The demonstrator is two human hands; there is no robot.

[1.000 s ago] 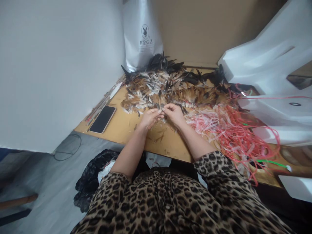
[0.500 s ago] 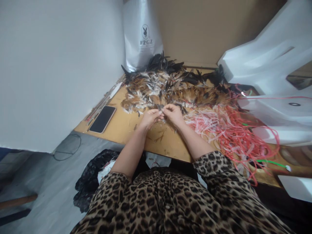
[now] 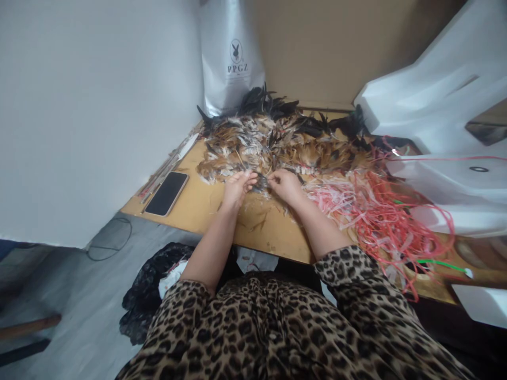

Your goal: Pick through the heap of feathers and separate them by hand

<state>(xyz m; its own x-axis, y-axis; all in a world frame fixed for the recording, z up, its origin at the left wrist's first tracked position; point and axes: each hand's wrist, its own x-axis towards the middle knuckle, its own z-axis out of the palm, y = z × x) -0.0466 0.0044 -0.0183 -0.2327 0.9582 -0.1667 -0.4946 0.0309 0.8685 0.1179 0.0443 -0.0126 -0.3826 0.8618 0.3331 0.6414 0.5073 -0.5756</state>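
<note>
both hands met at the near edge of the feather pile (image 3: 277,145) on the desk (image 3: 206,203). a small dark tuft of feathers (image 3: 261,182) lay between them: the left hand (image 3: 236,187) closed its grip on the tuft's left end, and the right hand (image 3: 285,184) pinched its right end. a phone (image 3: 167,193) lay well to the left, and pink and red strips (image 3: 372,211) spread to the right.

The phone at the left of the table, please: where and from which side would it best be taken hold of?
The phone lies flat, screen up, clear of the feather pile. Probably best gripped across its two long edges, from above with the left hand, since nothing covers it and sticks crowd its far side.
</note>
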